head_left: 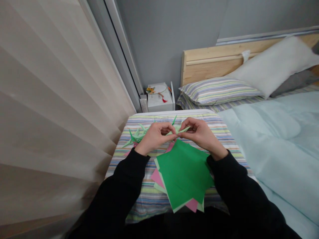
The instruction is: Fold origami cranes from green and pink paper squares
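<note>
Between my two hands is a small light green folded paper point(184, 130), held above the far half of the table. My left hand point(159, 134) pinches its left end between thumb and fingers. On the other side my right hand point(198, 131) grips it with thumb and index finger, and the fingertips of both hands nearly meet. Below them lies a stack of square paper sheets point(185, 172), dark green on top, with pink and light green corners sticking out. Several folded green paper pieces with pointed tips point(138, 134) lie beyond and left of my left hand, partly hidden by it.
A striped cloth point(119, 166) covers the table. Pale pleated curtains point(62, 116) hang close on the left. To the right is a bed with a light blue quilt point(281, 132) and a striped pillow point(221, 90). A white nightstand point(159, 103) with small craft items stands behind the table.
</note>
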The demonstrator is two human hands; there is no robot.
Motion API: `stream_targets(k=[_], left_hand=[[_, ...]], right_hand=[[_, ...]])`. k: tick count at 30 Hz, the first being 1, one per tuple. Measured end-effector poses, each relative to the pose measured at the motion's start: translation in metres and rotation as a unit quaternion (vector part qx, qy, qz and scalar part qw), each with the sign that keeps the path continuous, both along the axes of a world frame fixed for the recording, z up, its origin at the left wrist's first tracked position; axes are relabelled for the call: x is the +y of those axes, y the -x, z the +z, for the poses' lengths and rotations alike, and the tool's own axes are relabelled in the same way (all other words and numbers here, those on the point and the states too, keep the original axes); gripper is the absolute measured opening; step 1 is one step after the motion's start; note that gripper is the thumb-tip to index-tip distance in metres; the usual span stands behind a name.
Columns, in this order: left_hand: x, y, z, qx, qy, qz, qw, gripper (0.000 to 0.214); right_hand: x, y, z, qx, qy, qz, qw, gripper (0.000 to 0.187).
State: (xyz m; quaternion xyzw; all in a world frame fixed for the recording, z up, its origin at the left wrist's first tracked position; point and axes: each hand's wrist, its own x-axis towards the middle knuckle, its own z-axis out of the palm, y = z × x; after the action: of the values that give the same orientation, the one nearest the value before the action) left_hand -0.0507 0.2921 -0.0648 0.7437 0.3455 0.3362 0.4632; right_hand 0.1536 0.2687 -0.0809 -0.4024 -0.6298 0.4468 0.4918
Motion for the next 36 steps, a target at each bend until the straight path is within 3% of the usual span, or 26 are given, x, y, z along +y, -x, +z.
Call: stream_targets(k=[10,22,30,36], left_hand=[[-0.0034,-0.0012,0.0020,0.011,-0.035,0.020,0.999,0.020],[0.0019,0.0006,-0.0007,0.072,-0.150,0.035,0.985,0.009],[0.0035,0.0025,-0.0044,0.080,-0.123,0.038,0.988,0.014],[0.0021,0.0018,-0.0035,0.066,-0.096,0.016,0.993,0.014]], right_hand=[[-0.0017,-0.0003,0.0020,-0.004,-0.019,-0.005,1.000,0.028],[0.0039,-0.0052,-0.0031,-0.081,-0.064,-0.038,0.994,0.009],[0.0031,-0.0035,-0.0016,-0.066,-0.024,-0.002,0.998,0.006],[0.0018,-0.0033,-0.0029,-0.092,-0.009,-0.012,0.996,0.006]])
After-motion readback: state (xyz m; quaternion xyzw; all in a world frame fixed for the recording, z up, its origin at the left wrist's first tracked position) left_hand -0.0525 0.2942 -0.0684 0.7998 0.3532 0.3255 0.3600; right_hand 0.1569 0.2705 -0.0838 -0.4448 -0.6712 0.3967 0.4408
